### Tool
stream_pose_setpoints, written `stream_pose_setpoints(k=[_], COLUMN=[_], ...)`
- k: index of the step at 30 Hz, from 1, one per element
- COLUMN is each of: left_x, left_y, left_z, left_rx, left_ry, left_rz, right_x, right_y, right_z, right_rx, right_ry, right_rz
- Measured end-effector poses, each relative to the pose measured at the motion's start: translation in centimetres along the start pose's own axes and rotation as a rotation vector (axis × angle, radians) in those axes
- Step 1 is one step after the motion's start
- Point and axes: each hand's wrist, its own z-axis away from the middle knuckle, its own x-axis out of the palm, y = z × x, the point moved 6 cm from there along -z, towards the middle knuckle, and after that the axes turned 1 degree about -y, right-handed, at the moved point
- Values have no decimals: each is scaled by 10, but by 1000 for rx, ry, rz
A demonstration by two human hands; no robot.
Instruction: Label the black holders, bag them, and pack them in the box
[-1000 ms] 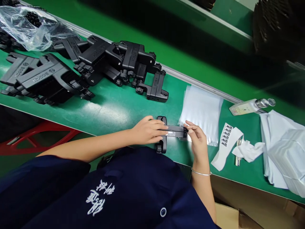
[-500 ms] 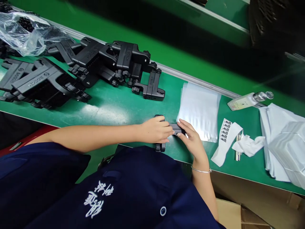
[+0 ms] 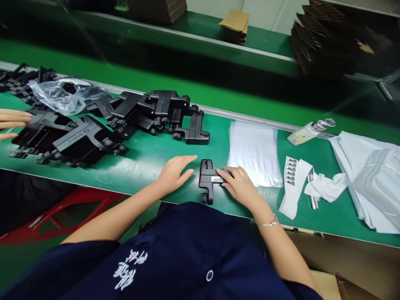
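A small black plastic part [image 3: 208, 180] with a pale label strip lies on the green bench [image 3: 146, 156] near its front edge. My right hand [image 3: 239, 185] rests on the part's right end, fingers curled over it. My left hand [image 3: 175, 171] lies flat and open on the bench just left of the part, not touching it.
A pile of black plastic housings [image 3: 121, 118] and a clear bag [image 3: 62, 95] sit at the left. Another person's hand [image 3: 12, 123] reaches in at the far left edge. Clear plastic bags [image 3: 254, 152], a label strip [image 3: 293, 177], a bottle [image 3: 308, 131] and white sheets [image 3: 371, 179] lie to the right.
My left hand has let go of the black part and moved left, opening flat. My right hand stays on the part. The view tilted up, and another person's hand appeared at left.
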Motion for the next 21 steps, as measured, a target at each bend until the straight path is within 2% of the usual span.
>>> stream_pose_setpoints(k=[3,5,7,9,13,15,17,19,21], left_x=[-4,-1,11,36,110,140,155,155,141], left_y=[-9,-10,-5,15,88,114,123,117,104], left_z=[-16,-30,-48,-69,-100,-110,-121,-130,-136], left_rx=[-154,-190,-175,-77,255,320,321,318,313], left_ry=[99,100,28,-121,-453,-506,-512,-530,-550], left_rz=[139,166,138,77,-78,-157,-195,-191,-190], right_x=[-8,-23,-40,-55,-77,-85,-90,-91,-88], right_y=[-11,-11,-5,3,19,28,32,34,36], right_z=[6,24,51,80,126,146,162,171,174], right_rx=[-90,-43,62,169,382,492,537,529,506], right_ry=[101,272,490,683,918,1008,1059,1050,1006], right_rz=[37,16,9,65,146,128,129,131,120])
